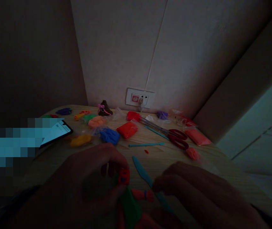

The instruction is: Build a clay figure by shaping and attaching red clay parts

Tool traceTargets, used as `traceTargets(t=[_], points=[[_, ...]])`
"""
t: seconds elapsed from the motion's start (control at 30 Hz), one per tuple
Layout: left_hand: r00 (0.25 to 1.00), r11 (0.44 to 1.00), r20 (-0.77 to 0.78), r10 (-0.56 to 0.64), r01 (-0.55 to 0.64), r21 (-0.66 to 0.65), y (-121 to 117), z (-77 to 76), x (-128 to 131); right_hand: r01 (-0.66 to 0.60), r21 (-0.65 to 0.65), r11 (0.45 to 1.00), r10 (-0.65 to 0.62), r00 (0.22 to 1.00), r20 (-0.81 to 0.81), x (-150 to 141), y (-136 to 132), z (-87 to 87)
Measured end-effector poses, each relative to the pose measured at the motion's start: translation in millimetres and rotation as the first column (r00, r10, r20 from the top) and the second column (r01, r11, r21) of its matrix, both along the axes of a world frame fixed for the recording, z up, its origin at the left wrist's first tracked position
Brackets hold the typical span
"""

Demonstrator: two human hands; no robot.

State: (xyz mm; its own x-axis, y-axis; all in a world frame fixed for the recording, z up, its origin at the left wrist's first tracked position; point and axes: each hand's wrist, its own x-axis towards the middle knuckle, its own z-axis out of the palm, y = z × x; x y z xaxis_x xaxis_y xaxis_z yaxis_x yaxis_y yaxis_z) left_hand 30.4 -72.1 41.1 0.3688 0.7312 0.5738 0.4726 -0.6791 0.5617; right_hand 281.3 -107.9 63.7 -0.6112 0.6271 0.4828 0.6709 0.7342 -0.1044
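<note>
My left hand (95,178) pinches a small clay figure between thumb and fingers. The figure has a red square head (124,176) with dark blue marks, a green body (130,206) and a pinkish-red arm (142,194) with a blue band. Fingers stretched toward the figure and apart from the thumb, my right hand (195,194) hovers beside it, seemingly holding nothing. Between the hands lies a blue plastic modelling knife (141,170), partly covered by the right hand's fingers. A tiny red clay scrap (146,151) sits beyond the knife. The figure's lower part is dim and cut off.
Scissors with dark red handles (178,138) and a thin blue modelling tool (147,144) lie farther back. Around them are bagged clay lumps, including blue (109,135) and red (127,129). A lit phone (57,132) is at left; a wall socket (140,98) is behind.
</note>
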Motion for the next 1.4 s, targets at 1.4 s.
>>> traceTargets(t=[1.4], points=[[1.000, 0.994, 0.018, -0.012, 0.010, 0.106, -2.9, 7.9, -1.5, -0.317, -0.830, 0.458, -0.330, 0.807, -0.490, -24.0, 9.8, 0.0]])
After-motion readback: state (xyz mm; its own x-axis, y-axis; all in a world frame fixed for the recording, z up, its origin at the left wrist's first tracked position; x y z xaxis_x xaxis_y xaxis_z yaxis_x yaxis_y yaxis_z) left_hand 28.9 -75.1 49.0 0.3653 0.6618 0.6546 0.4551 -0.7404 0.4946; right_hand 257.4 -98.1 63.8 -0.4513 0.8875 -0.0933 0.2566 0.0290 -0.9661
